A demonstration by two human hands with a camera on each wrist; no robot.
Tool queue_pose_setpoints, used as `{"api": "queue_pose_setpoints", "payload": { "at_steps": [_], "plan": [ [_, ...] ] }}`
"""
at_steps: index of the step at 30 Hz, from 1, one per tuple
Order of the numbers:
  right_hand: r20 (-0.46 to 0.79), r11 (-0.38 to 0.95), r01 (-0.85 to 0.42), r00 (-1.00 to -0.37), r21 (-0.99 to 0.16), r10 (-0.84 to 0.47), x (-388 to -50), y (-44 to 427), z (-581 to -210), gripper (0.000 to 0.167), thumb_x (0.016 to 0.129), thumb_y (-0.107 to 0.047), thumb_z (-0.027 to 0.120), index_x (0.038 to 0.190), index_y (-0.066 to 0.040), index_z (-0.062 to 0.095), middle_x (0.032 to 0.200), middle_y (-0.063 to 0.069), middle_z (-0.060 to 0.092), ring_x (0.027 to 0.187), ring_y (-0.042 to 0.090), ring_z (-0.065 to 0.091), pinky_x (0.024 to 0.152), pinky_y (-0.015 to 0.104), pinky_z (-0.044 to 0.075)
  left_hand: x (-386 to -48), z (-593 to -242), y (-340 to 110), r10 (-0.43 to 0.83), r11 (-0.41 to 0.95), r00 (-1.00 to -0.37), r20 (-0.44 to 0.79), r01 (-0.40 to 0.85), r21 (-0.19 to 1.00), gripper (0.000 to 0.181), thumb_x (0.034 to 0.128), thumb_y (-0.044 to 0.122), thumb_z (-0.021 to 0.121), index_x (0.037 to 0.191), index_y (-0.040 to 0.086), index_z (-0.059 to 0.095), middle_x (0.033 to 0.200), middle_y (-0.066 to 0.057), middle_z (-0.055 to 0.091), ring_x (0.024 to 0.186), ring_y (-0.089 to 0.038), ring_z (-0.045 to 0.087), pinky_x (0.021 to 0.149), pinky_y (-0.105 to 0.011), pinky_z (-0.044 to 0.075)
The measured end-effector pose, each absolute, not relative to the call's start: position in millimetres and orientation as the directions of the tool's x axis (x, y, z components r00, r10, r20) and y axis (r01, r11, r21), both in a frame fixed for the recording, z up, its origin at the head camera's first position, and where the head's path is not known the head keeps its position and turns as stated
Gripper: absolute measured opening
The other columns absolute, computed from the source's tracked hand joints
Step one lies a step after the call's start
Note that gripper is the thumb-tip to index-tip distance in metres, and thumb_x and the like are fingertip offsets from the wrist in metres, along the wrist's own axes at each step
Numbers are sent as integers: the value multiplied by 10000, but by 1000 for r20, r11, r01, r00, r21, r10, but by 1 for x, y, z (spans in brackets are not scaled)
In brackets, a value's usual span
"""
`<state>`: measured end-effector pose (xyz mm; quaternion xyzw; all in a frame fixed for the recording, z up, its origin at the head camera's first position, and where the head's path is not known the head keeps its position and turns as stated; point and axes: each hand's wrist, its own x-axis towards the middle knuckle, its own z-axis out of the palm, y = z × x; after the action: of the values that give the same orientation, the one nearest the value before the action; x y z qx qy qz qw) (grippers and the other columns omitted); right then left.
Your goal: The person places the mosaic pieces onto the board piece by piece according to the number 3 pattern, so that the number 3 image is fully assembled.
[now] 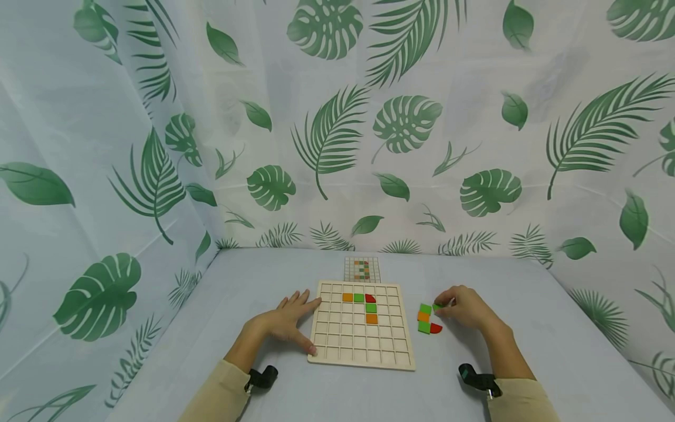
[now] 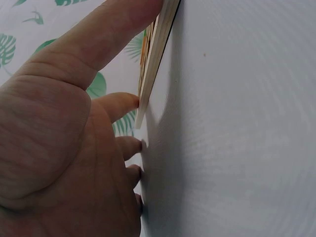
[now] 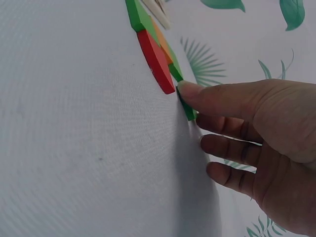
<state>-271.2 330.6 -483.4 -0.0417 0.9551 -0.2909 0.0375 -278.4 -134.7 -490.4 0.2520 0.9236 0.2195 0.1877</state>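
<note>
A wooden grid board (image 1: 343,340) lies on the table, bearing orange, green and red pieces in its upper cells. My left hand (image 1: 287,319) rests at its left edge with fingers spread, thumb near the lower corner; the left wrist view shows the thumb and a finger of this hand (image 2: 74,128) touching the board's side (image 2: 159,54). To the right of the board, my right hand (image 1: 466,308) pinches a green piece (image 1: 436,306). In the right wrist view, the thumb of that hand (image 3: 256,133) is on the green piece (image 3: 187,106), beside a red piece (image 3: 155,63).
Beside the right hand lie loose pieces: green (image 1: 425,308), orange (image 1: 423,317), another green (image 1: 424,327) and a red one (image 1: 436,329). A small patterned grid card (image 1: 349,271) lies behind the board. A leaf-print curtain (image 1: 337,223) borders the table's back and sides.
</note>
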Motion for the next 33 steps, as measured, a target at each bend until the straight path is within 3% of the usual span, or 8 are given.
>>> {"api": "queue_pose_setpoints", "payload": {
  "at_steps": [21, 25, 33],
  "plan": [
    [-29, 803, -85, -992, -590, -126, -269, 329, -485, 146, 871, -124, 831, 936, -96, 703, 839, 30, 622, 817, 210, 540, 707, 336, 458, -277, -489, -134, 552, 775, -799, -236, 389, 498, 1273, 658, 666, 897, 1672, 250, 249, 1759, -149, 48, 1633, -374, -22, 1310, -593, 20],
    [-28, 794, -74, -993, -603, -114, -271, 328, -483, 82, 920, -143, 786, 988, -113, 751, 894, 16, 694, 836, 200, 576, 749, 321, 500, -277, -490, -134, 551, 776, -800, -236, 388, 497, 1269, 663, 662, 896, 1672, 249, 247, 1759, -151, 47, 1632, -374, -24, 1311, -590, 21],
    [62, 725, -157, -986, -671, -156, -274, 323, -478, 265, 1002, -145, 686, 1219, -2, 741, 966, 96, 757, 794, 207, 668, 702, 311, 574, -276, -490, -134, 547, 775, -806, -226, 387, 500, 1260, 670, 644, 901, 1670, 232, 256, 1755, -170, 56, 1630, -385, -15, 1311, -591, 30]
  ]
}}
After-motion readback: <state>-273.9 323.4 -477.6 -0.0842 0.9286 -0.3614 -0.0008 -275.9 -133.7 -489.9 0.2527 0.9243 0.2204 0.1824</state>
